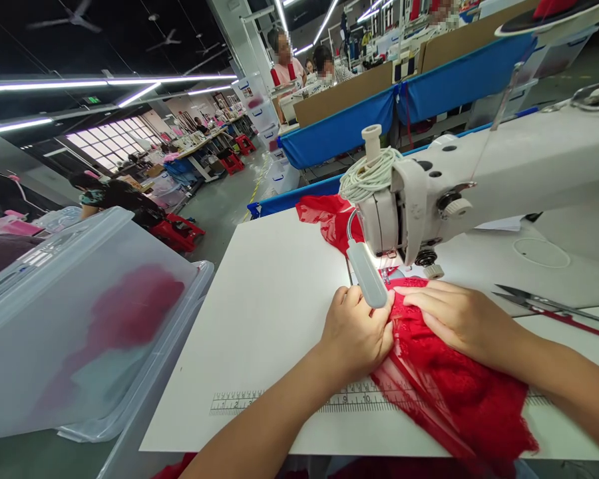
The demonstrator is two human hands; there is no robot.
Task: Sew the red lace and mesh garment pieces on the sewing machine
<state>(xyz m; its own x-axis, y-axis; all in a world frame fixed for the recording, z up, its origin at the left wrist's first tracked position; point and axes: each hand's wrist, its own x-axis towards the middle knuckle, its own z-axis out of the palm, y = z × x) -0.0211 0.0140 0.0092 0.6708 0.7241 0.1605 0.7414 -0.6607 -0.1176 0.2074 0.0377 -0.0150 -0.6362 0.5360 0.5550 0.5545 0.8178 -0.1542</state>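
Note:
Red lace fabric [459, 379] with a sheer part lies bunched on the white table and runs up under the head of a white sewing machine [419, 193]. My left hand [357, 329] grips the fabric's left edge, its fingers curled close to the needle area. Flat on the lace, my right hand [454, 316] rests with its fingers stretched toward the needle. A grey lamp [367, 273] on a bent neck hangs over my left fingertips and partly hides them. The presser foot is mostly hidden. More red fabric [329, 216] lies behind the machine head.
Thread snips [559, 309] lie right of my right hand. A printed ruler [344, 399] runs along the table's [259, 299] front. A translucent plastic bin [94, 319] with red contents stands at the left. Blue cloth-hung workstations [339, 143] and seated people are beyond.

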